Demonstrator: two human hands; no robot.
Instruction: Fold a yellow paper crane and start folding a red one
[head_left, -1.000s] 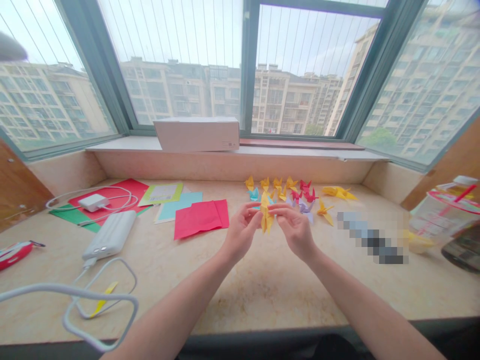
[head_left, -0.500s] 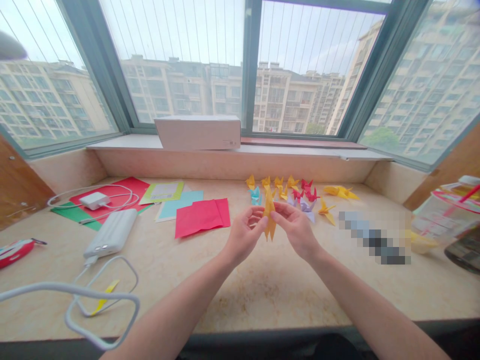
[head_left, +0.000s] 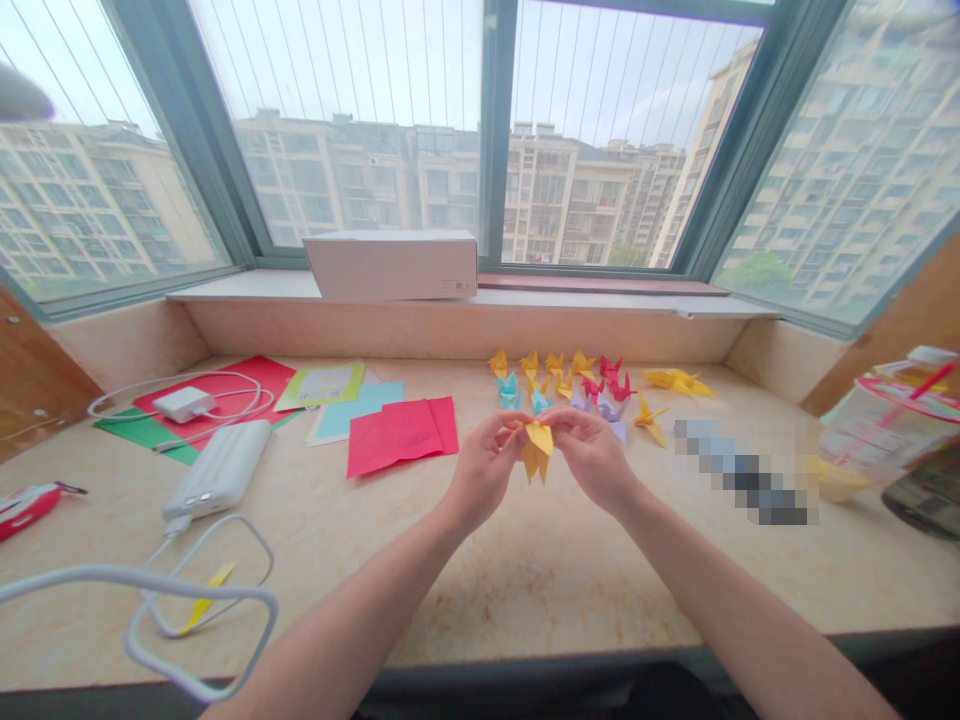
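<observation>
Your left hand (head_left: 486, 472) and right hand (head_left: 592, 460) pinch a yellow origami crane (head_left: 537, 450) between fingertips, pressed in from either side to hold it up above the marble counter (head_left: 480, 590); paper cranes (head_left: 592, 388) stand grouped just farther off, well right of the red paper sheets (head_left: 401, 436)

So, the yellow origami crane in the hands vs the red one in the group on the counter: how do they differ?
Colour: the yellow origami crane is yellow, the red origami crane red. Place: the yellow origami crane is pinched in the air between the left hand and right hand; the red origami crane sits on the stone counter. Company: the yellow one is apart from the group; the red one stands among other paper cranes. Both are folded paper.
</observation>
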